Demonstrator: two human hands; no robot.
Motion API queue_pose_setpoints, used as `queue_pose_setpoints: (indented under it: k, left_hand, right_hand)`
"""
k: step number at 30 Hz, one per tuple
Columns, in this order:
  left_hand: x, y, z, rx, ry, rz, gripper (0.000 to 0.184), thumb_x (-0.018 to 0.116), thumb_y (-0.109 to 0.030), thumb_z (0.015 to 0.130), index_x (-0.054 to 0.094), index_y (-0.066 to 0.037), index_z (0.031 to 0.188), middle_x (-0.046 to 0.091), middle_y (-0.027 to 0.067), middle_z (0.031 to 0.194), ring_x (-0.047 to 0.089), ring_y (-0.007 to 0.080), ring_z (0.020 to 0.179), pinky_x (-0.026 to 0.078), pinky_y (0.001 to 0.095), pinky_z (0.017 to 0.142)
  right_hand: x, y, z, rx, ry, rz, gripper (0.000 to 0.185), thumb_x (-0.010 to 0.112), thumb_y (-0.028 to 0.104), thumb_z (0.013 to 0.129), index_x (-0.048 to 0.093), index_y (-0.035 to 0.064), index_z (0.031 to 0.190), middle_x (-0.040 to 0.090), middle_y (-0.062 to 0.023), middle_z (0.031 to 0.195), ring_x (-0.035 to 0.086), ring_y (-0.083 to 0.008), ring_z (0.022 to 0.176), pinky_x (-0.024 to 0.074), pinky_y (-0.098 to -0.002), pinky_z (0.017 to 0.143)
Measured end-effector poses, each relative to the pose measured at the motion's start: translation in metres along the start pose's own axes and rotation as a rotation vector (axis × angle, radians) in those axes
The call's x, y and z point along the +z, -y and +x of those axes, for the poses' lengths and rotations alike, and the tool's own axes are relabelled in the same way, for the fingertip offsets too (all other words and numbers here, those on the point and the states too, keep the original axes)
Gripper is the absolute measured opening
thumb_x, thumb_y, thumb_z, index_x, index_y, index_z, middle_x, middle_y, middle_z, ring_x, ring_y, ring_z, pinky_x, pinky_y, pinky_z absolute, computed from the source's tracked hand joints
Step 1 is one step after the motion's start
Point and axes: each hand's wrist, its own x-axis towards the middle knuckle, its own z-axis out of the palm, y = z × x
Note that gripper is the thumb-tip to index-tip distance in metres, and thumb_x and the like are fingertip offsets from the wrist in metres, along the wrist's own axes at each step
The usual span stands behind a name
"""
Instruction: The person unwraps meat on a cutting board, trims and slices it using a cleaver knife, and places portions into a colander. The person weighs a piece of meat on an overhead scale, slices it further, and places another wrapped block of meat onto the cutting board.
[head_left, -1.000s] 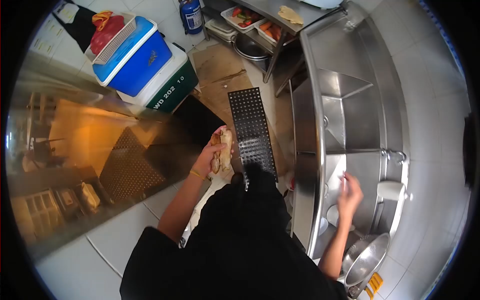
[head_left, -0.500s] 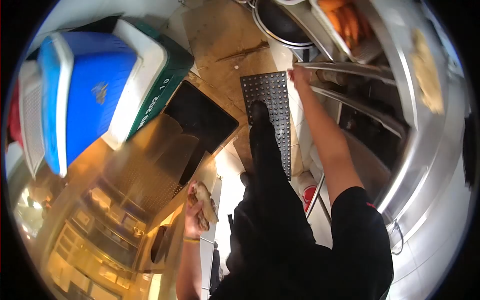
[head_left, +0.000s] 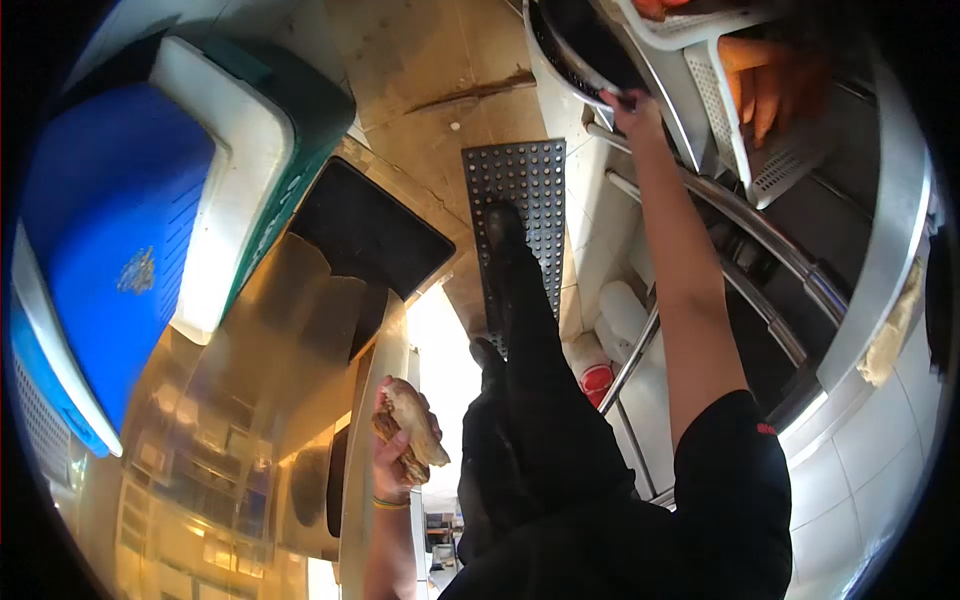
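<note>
My left hand, low in the view left of my legs, is wrapped round some brown and pale root-like pieces. A yellow band circles that wrist. My right arm reaches up and forward, and my right hand is at the rim of a dark metal bowl on the low rack. Its fingers are bent over the rim. Right of this hand stands a white basket with orange carrots.
A perforated black mat lies on the floor under my foot. Blue and green-white coolers stand at the left, near a black flat panel. Metal rack bars and a red-and-white container are at the right.
My right hand has left the sink and reached forward to the bowl's rim. My left hand still holds the pieces, now lower. The view has turned towards the low rack.
</note>
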Motion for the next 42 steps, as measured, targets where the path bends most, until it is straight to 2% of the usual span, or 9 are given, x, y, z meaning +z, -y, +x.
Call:
queue_pose_setpoints:
  k: [4, 6, 10, 14, 19, 21, 26, 33, 42]
  left_hand:
    - [-0.012, -0.014, -0.022, 0.038, 0.079, 0.01, 0.079, 0.071, -0.016, 0.078, 0.031, -0.018, 0.146, 0.052, 0.0177, 0.114, 0.061, 0.0294, 0.091, 0.056, 0.0382, 0.078]
    - [-0.023, -0.024, -0.033, 0.087, 0.102, 0.031, 0.084, 0.074, -0.018, 0.078, 0.028, -0.012, 0.148, 0.053, 0.0171, 0.115, 0.062, 0.0282, 0.09, 0.057, 0.0379, 0.079]
    - [-0.046, -0.052, -0.051, 0.104, 0.199, 0.132, 0.085, 0.073, -0.011, 0.076, 0.029, -0.011, 0.149, 0.052, 0.0156, 0.123, 0.062, 0.0258, 0.097, 0.055, 0.0375, 0.084]
    - [-0.022, -0.096, -0.048, 0.3, 0.321, 0.595, 0.08, 0.07, 0.0, 0.075, 0.036, -0.01, 0.147, 0.051, 0.0126, 0.131, 0.057, 0.0213, 0.112, 0.05, 0.0346, 0.094]
    - [0.096, -0.121, -0.077, 0.883, 0.766, 1.53, 0.071, 0.064, 0.003, 0.077, 0.041, -0.007, 0.144, 0.053, 0.0165, 0.126, 0.055, 0.0305, 0.115, 0.043, 0.0353, 0.099]
    - [0.122, -0.089, -0.107, 0.688, 0.913, 1.639, 0.069, 0.064, 0.002, 0.078, 0.042, -0.008, 0.143, 0.052, 0.0206, 0.125, 0.053, 0.0371, 0.117, 0.042, 0.0388, 0.099]
    - [0.128, 0.027, -0.182, 1.082, 1.62, 1.962, 0.067, 0.069, -0.004, 0.079, 0.043, 0.001, 0.14, 0.049, 0.0227, 0.136, 0.044, 0.0422, 0.127, 0.037, 0.0461, 0.107]
    - [0.148, 0.151, -0.354, 0.684, 1.926, 1.782, 0.064, 0.058, 0.001, 0.077, 0.043, 0.001, 0.14, 0.046, 0.0183, 0.138, 0.052, 0.0288, 0.118, 0.038, 0.0422, 0.102]
    - [0.048, 0.355, -0.452, 0.204, 2.221, 1.58, 0.039, 0.058, -0.006, 0.089, 0.052, 0.005, 0.126, 0.059, 0.0147, 0.118, 0.061, 0.0198, 0.098, 0.047, 0.0328, 0.092]
  right_hand:
    - [-0.016, -0.031, -0.072, -0.295, 0.1, -0.117, 0.008, 0.051, 0.004, 0.089, 0.054, -0.0028, 0.092, 0.05, -0.0152, 0.092, 0.054, -0.0314, 0.091, 0.0517, -0.0628, 0.091]
    - [-0.021, -0.05, -0.088, -0.196, -0.001, -0.028, 0.007, 0.053, 0.006, 0.088, 0.054, -0.0012, 0.089, 0.05, -0.0152, 0.092, 0.054, -0.0309, 0.089, 0.0473, -0.062, 0.095]
    - [-0.066, -0.098, -0.172, -0.023, 0.164, -0.118, 0.011, 0.056, 0.006, 0.085, 0.054, 0.0057, 0.074, 0.05, -0.0075, 0.071, 0.052, -0.0241, 0.068, 0.0508, -0.0443, 0.066]
    - [-0.107, -0.173, -0.359, 0.075, 0.01, -0.036, 0.005, 0.061, 0.005, 0.083, 0.057, 0.0018, 0.084, 0.051, -0.0083, 0.076, 0.053, -0.0239, 0.065, 0.052, -0.0441, 0.061]
    - [-0.171, -0.185, -0.589, 0.075, -0.084, -0.213, 0.014, 0.062, 0.002, 0.082, 0.06, -0.0018, 0.095, 0.059, -0.0107, 0.082, 0.059, -0.027, 0.071, 0.0542, -0.0428, 0.066]
    - [-0.199, -0.174, -0.661, -0.038, 0.03, -0.223, 0.021, 0.06, -0.003, 0.08, 0.063, -0.0004, 0.1, 0.066, -0.0112, 0.087, 0.065, -0.0271, 0.08, 0.0542, -0.0401, 0.067]
    - [-0.289, -0.164, -0.749, -0.275, -0.064, -0.118, 0.021, 0.066, 0.0, 0.077, 0.072, 0.0025, 0.096, 0.069, -0.0062, 0.08, 0.059, -0.0133, 0.063, 0.0481, -0.0307, 0.054]
    - [-0.512, -0.138, -0.865, -0.542, -0.246, 0.419, 0.018, 0.063, -0.001, 0.076, 0.069, -0.0007, 0.093, 0.067, -0.0072, 0.076, 0.062, -0.0147, 0.06, 0.0494, -0.0288, 0.048]
    - [-0.813, -0.234, -0.996, -1.007, -0.958, 0.964, 0.016, 0.071, 0.001, 0.074, 0.061, -0.0013, 0.087, 0.064, -0.0079, 0.079, 0.061, -0.014, 0.065, 0.0467, -0.0258, 0.052]
